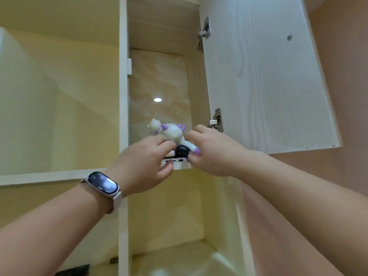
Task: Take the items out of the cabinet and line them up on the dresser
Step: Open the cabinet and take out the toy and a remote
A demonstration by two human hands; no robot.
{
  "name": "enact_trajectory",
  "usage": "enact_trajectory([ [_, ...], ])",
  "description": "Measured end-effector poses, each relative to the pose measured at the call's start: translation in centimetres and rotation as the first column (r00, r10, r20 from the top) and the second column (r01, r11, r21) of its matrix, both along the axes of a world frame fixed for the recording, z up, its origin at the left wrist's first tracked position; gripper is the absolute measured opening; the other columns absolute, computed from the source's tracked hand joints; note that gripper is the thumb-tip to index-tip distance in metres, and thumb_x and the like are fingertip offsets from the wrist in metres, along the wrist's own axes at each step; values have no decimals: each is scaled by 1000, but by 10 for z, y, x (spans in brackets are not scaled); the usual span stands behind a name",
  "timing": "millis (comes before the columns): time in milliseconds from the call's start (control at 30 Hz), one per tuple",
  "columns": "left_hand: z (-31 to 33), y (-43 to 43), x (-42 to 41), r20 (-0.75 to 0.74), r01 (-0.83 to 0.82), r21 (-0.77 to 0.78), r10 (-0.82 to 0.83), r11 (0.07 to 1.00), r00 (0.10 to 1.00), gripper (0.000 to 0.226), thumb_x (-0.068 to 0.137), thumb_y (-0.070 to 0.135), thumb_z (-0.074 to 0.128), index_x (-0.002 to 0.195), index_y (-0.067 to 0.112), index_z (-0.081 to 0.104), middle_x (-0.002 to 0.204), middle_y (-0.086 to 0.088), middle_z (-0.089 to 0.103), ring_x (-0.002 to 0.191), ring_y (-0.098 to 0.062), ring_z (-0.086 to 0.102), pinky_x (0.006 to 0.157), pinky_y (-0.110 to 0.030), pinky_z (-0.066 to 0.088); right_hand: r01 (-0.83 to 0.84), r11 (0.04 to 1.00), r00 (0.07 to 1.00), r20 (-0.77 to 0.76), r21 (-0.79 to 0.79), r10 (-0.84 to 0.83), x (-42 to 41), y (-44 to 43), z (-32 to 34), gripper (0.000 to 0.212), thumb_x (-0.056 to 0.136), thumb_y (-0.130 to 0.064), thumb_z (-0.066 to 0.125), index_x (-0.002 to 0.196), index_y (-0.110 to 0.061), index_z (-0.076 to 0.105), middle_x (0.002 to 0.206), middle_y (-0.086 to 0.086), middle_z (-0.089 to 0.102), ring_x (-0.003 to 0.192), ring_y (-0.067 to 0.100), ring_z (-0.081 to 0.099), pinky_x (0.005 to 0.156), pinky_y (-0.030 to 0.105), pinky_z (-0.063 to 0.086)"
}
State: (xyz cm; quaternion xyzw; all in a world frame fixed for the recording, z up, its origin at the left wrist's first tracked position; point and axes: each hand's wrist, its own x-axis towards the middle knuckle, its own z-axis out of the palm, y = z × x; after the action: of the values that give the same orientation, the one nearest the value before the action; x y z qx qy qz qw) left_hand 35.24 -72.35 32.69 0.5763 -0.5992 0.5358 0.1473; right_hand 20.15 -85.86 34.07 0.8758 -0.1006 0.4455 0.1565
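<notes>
Both hands reach up to a high cabinet shelf (182, 166). A white toy figure with purple horns and feet (172, 132) lies on the shelf, on top of a white power bank (176, 160) with ports facing me. A small black rounded object (182, 150) sits between them. My left hand (147, 162), with a smartwatch on the wrist, pinches the power bank's left end, thumb below and fingers above. My right hand (211, 150) curls around the toy's purple-footed rear at the right. The dresser is out of view.
The white cabinet door (264, 76) stands open to the right, its hinges (216, 120) just above my right hand. A vertical divider (123, 86) borders the compartment on the left. Below the shelf lies an open niche (179, 226). A dark object (73, 270) shows at bottom left.
</notes>
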Motion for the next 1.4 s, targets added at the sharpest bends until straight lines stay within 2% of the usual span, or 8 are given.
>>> enact_trajectory([
  [200, 31, -20, -6, -407, -22, 21, 28, 1000, 913, 22, 83, 27, 58, 101, 15, 59, 98, 0, 62, 88, -20, 59, 77, -42, 50, -225, 903, 974, 50, 366, 223, 51, -16, 40, 60, 89, -48, 53, 140, -21, 40, 136, 2, 44, 96, 17, 53, 73, 31, 45],
  [300, 34, -32, 1, -535, -59, 95, 101, 994, 839, 27, 79, 32, 58, 102, 17, 57, 95, 0, 65, 81, -19, 61, 76, -43, 53, -279, 791, 957, 92, 544, 274, 66, -23, 49, 65, 85, -55, 50, 139, -21, 39, 126, 2, 49, 76, 19, 55, 53, 30, 44],
  [600, 35, -49, 10, -641, -26, 175, 134, 984, 756, 24, 76, 37, 60, 93, 21, 68, 79, 6, 68, 73, -18, 61, 66, -34, 52, -168, 600, 973, 32, 782, 230, 84, -39, 62, 39, 80, -41, 55, 106, -13, 46, 80, 7, 57, 51, 23, 48, 48, 25, 38],
  [733, 34, -49, 12, -657, -86, 124, 147, 989, 739, 23, 76, 32, 67, 83, 10, 67, 65, 2, 50, 59, -17, 41, 54, -27, 31, -112, 602, 975, -31, 791, 222, 92, -40, 60, 45, 66, -37, 65, 102, -16, 48, 86, 10, 61, 58, 24, 52, 53, 30, 39],
  [833, 34, -47, 9, -639, -102, 103, 144, 989, 756, 8, 78, 21, 62, 77, 16, 69, 69, 0, 64, 61, -18, 51, 54, -26, 37, -107, 608, 960, -78, 787, 269, 89, -35, 57, 22, 79, -33, 62, 82, -18, 47, 72, 9, 44, 51, 20, 38, 48, 26, 31],
  [933, 34, -46, 7, -623, -125, 92, 155, 988, 767, 13, 77, 14, 60, 77, 17, 72, 78, -5, 72, 75, -21, 63, 58, -28, 47, -124, 625, 951, -88, 771, 297, 82, -33, 54, 29, 92, -23, 55, 69, -29, 37, 75, 6, 32, 55, 18, 27, 46, 26, 24],
  [1067, 34, -46, 7, -584, -173, 97, 197, 980, 788, 16, 77, 15, 58, 72, 9, 72, 74, -14, 69, 61, -22, 51, 53, -30, 40, -185, 596, 962, 18, 781, 274, 89, -41, 51, 21, 81, -24, 67, 97, -13, 59, 79, 7, 53, 64, 20, 47, 59, 27, 38],
  [1400, 26, -29, -3, -310, -165, -220, 91, 962, 946, 21, 86, 19, 55, 70, 20, 41, 77, 4, 43, 73, -22, 44, 57, -33, 33, -373, 757, 913, 356, 536, 198, 83, -42, 39, 16, 77, -24, 63, 66, -15, 56, 73, 4, 52, 54, 18, 45, 47, 27, 31],
])
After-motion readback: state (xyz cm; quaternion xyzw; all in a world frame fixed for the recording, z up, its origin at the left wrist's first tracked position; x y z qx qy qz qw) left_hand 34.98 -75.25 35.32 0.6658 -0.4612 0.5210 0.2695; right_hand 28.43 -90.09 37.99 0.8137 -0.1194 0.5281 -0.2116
